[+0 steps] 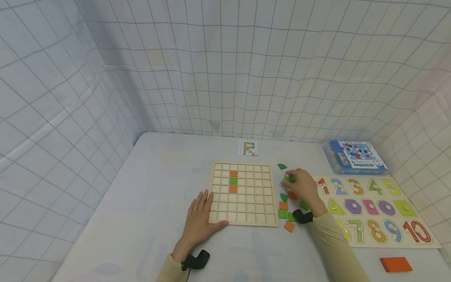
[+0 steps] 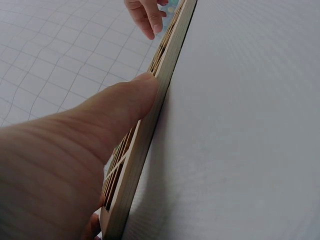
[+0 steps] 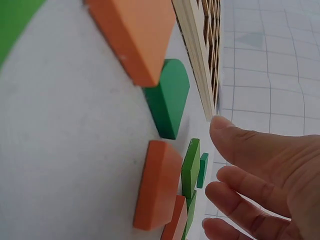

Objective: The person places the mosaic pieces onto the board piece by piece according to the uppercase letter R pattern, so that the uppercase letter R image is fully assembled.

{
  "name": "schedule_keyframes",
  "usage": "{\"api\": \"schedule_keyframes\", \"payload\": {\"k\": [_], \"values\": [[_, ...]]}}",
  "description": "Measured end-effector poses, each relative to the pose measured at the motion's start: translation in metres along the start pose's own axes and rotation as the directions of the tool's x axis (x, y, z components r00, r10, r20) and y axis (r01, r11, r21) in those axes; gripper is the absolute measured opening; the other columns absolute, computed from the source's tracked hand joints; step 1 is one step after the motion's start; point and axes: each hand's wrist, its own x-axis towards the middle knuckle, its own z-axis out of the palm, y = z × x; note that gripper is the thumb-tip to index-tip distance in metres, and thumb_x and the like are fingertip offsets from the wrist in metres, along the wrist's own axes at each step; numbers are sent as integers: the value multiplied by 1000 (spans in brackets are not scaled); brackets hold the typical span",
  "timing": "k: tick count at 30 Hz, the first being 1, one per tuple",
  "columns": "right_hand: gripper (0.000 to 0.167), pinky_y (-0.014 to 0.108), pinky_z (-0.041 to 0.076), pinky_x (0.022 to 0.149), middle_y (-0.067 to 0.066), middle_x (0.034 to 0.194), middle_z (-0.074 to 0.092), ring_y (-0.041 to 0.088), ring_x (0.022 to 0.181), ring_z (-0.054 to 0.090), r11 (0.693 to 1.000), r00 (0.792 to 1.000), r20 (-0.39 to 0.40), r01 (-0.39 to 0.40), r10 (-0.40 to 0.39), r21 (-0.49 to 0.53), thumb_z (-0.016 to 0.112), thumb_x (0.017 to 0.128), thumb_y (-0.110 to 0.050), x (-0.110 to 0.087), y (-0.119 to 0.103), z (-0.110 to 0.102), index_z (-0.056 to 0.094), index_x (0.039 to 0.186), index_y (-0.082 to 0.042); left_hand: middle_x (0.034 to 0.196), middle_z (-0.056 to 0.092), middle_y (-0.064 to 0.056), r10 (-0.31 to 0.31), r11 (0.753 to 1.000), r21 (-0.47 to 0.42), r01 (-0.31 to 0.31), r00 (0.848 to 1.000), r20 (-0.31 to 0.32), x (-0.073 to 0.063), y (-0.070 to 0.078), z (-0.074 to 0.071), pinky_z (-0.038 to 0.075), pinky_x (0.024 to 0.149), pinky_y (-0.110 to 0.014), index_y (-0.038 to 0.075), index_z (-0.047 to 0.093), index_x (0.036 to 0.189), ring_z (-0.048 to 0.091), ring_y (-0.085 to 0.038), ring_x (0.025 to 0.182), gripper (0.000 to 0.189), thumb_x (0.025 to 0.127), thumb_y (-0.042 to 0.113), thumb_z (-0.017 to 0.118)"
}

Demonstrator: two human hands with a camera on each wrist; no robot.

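A wooden grid board point(image 1: 246, 225) lies flat on the table. One of its columns holds an orange square tile point(image 1: 233, 173), a green square tile point(image 1: 233, 181) and another orange tile point(image 1: 233, 188). At the board's near left corner rests my left hand point(image 1: 199, 221), fingers extended by the left side, thumb point(image 2: 135, 97) against the near edge. To the right of the board, my right hand point(image 1: 305, 190) hovers over loose tiles, thumb and fingers apart with nothing between them in the right wrist view. Green tiles point(image 3: 190, 167) lie near its fingertips, with a dark green rounded piece point(image 3: 172, 100) and orange tiles point(image 3: 157, 187) around.
Behind the board lies a small pattern card point(image 1: 248, 147) with a coloured grid design. A number and shape puzzle board point(image 1: 359, 241) fills the right side, below a boxed set point(image 1: 357, 156). An orange block point(image 1: 396, 264) sits at the near right. Grid-patterned curtains surround the table.
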Motion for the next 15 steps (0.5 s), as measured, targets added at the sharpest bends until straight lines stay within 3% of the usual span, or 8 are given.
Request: {"api": "schedule_keyframes", "payload": {"k": [9,15], "values": [[36,41,51,65,11,93,63,27,82,60,1000,999,41,6,-5,-18,77,81,-24,3,2,2,71,107,0,153,22,-20,10,1000,3,-10,1000,-19,0,0,0,12,110,-52,1,29,147,13,-35,141,100,76,58,69],[33,40,50,64,11,94,63,26,81,59,1000,997,77,-15,17,-21,76,82,-23,4,3,2,71,107,0,152,22,-20,2,1000,1,-2,1000,-17,0,2,-1,12,110,-52,0,29,148,13,-36,141,101,76,59,69]]}}
